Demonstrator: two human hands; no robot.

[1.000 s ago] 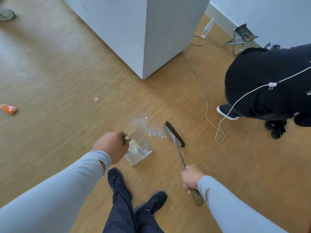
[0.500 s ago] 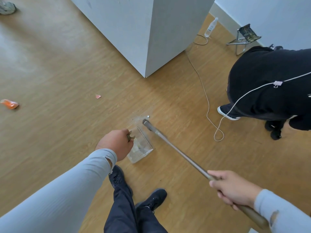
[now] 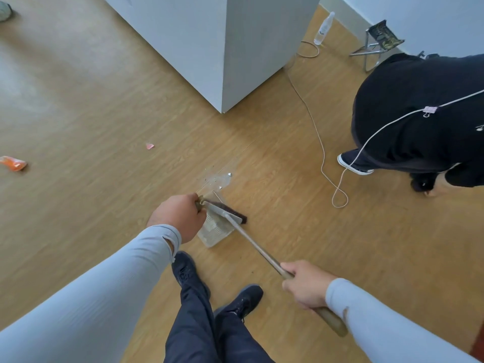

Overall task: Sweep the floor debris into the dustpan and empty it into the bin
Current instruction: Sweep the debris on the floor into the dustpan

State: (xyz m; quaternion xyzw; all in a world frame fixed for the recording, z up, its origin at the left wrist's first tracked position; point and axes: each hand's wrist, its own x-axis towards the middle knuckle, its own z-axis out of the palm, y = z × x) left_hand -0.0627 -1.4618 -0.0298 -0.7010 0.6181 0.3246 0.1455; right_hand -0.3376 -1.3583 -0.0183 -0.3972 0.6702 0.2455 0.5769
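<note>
Since half a second ago, the broom head [image 3: 227, 212] is sitting lower and nearer me, now lying across the mouth of the clear dustpan [image 3: 215, 229], and my right hand [image 3: 305, 285] is sitting further in toward my shoes than it was. I am drawing the bristles toward the pan, and I judge the stroke needs to be short and low, with the pan's lip pressed flat to the floor [image 3: 78, 132] so the fine bits do not slip under it. Glittering debris [image 3: 217, 179] is still lying just beyond the pan, so another pass looks necessary. My left hand [image 3: 178, 216] is clenching its grip around the dustpan handle, steadying it against the push. My right hand is wrapping its grip around the broom handle [image 3: 262, 251] near its upper end. An orange scrap [image 3: 13, 163] and a pink scrap [image 3: 149, 146] are lying well apart to the left, awaiting later sweeps. No bin is showing in view.
</note>
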